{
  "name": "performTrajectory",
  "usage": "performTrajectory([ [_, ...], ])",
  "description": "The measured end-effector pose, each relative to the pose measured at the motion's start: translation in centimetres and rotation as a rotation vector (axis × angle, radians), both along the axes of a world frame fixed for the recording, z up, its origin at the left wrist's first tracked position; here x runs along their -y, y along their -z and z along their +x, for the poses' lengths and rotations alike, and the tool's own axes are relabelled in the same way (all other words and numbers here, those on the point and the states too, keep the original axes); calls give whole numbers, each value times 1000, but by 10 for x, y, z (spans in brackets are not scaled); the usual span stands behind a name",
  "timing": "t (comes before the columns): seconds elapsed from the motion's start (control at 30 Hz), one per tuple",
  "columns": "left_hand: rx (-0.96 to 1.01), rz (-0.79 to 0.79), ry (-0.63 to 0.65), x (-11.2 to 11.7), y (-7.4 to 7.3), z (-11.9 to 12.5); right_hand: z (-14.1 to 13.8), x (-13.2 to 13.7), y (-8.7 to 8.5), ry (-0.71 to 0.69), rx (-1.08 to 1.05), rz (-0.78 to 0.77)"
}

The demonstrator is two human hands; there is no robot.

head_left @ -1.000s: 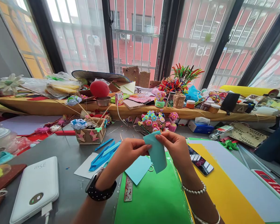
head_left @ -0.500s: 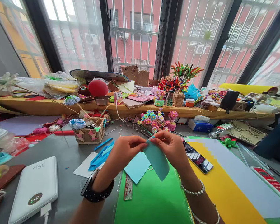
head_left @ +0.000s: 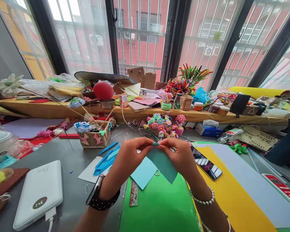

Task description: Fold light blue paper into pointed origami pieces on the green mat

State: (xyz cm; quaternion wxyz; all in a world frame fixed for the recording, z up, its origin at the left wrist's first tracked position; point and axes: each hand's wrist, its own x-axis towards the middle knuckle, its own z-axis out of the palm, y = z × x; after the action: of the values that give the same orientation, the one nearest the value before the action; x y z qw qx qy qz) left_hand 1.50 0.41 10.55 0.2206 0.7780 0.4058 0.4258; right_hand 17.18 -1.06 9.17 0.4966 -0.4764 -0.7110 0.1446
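Observation:
Both my hands hold a teal paper piece (head_left: pixel 164 166) above a green sheet (head_left: pixel 159 206). My left hand (head_left: pixel 129 158) pinches its top edge from the left, a dark watch on the wrist. My right hand (head_left: pixel 180 156) pinches the same edge from the right, with bead bracelets on that wrist. The fingertips of both hands meet at the paper's upper corner. A lighter blue paper (head_left: pixel 143 172) lies flat under my hands, beside a small ruler (head_left: pixel 134 193).
A phone (head_left: pixel 206 162) lies right of my hands on a yellow sheet (head_left: pixel 234 193). A white power bank (head_left: pixel 40 191) sits at the left. Blue paper strips (head_left: pixel 106 158), a star-decorated basket (head_left: pixel 94 137) and a paper flower bunch (head_left: pixel 160 124) stand beyond. A cluttered wooden ledge (head_left: pixel 135 114) runs under the windows.
The teal paper has tilted and dropped lower; its top edge has been drawn into a narrow pinch as both hands moved closer together.

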Motion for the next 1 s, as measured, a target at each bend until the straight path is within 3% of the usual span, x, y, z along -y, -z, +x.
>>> performTrajectory([
  [0.2,-5,106,-149,0,-5,-6,5,-3,2,-66,-15,-48],
  [0.4,121,137,-303,2,-13,-27,14,-4,-1,38,-18,-7],
  [0.5,74,168,-266,5,-15,-25,10,0,-4,-3,-74,7],
  [0.77,-30,130,-32,9,-14,-10,-6,5,-2,-57,72,30],
  [1.0,2,200,-167,10,-14,-12,-1,3,-3,-77,28,-6],
])
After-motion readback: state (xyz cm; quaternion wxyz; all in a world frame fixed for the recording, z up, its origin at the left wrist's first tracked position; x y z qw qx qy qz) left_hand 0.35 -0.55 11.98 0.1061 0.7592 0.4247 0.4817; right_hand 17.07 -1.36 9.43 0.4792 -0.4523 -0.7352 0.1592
